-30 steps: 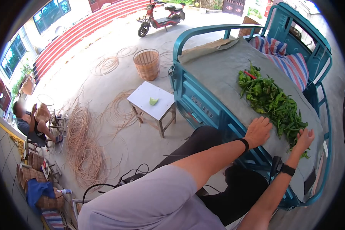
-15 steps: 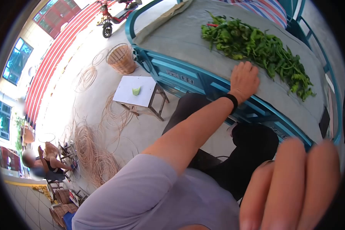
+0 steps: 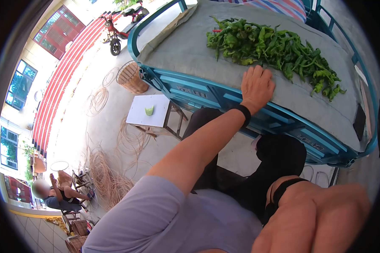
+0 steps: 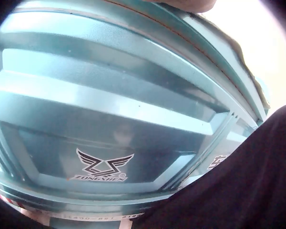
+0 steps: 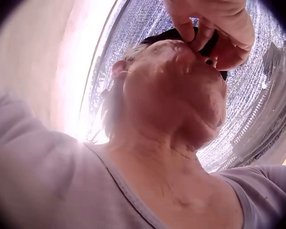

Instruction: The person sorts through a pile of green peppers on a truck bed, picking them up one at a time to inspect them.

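One heap of green peppers (image 3: 274,48) lies on the grey cover (image 3: 173,48) of the cart bed, stretched roughly along the near edge and set back from it, its right end close to the right edge. The peppers overlap too much for me to count; one red pepper (image 3: 217,30) shows at the heap's left end, mostly buried. My left grip (image 3: 257,86) rests on the cover at the near edge, just beside the heap, relaxed and clasping nothing I can see; I cannot tell whether its fingertips touch a pepper. The left wrist view catches only a sliver of it at the top, above one winged logo (image 4: 102,164) on the teal side panel (image 4: 47,90). My right grip (image 5: 224,21) is up at my face, fingers bent; it looms large and blurred at the head view's lower right, and I cannot tell whether it pinches anything.

Beyond the cover's far edge, one striped cloth (image 3: 278,7) is cut off at the top. One woven basket (image 3: 133,79) stands near the cart's left corner. One pale green piece (image 3: 149,111) sits on one white-topped stool (image 3: 135,114). One scooter (image 3: 114,33) is partly hidden by the cart's rail. One person (image 3: 65,194) sits at far left, near tangled coils (image 3: 107,177) I cannot count.
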Motion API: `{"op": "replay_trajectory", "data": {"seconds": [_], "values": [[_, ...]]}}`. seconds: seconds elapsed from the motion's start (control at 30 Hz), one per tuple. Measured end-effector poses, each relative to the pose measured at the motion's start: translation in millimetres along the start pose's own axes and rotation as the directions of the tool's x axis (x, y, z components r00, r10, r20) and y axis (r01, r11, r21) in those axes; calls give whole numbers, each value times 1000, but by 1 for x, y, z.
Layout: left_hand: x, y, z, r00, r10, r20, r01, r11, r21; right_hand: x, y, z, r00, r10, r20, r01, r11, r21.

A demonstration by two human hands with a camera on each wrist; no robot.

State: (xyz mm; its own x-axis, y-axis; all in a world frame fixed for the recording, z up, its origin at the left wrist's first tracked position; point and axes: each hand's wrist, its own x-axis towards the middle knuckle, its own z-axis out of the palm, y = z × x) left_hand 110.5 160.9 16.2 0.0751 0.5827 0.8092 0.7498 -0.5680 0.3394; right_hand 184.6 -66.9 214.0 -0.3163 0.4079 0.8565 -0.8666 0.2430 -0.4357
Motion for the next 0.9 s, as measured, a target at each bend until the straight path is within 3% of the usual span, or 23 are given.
{"op": "replay_trajectory", "data": {"seconds": [0.5, 0.7, 0.8, 0.9], "values": [[1, 2, -2, 1000, -13, 26, 13, 1000, -9, -6, -4, 1, 1000, -26, -16, 26, 1000, -13], [1, 3, -2, 1000, -16, 3, 16, 1000, 3, -2, -17, -5, 992, -75, -102, 61, 989, -133], [2, 2, -1, 1000, -13, 3, 13, 1000, 15, 2, -31, -22, 939, -212, -271, 128, 946, -297], [3, 3, -3, 999, -40, 36, 39, 999, 11, 9, -41, -46, 784, -427, -450, 153, 836, -528]]}}
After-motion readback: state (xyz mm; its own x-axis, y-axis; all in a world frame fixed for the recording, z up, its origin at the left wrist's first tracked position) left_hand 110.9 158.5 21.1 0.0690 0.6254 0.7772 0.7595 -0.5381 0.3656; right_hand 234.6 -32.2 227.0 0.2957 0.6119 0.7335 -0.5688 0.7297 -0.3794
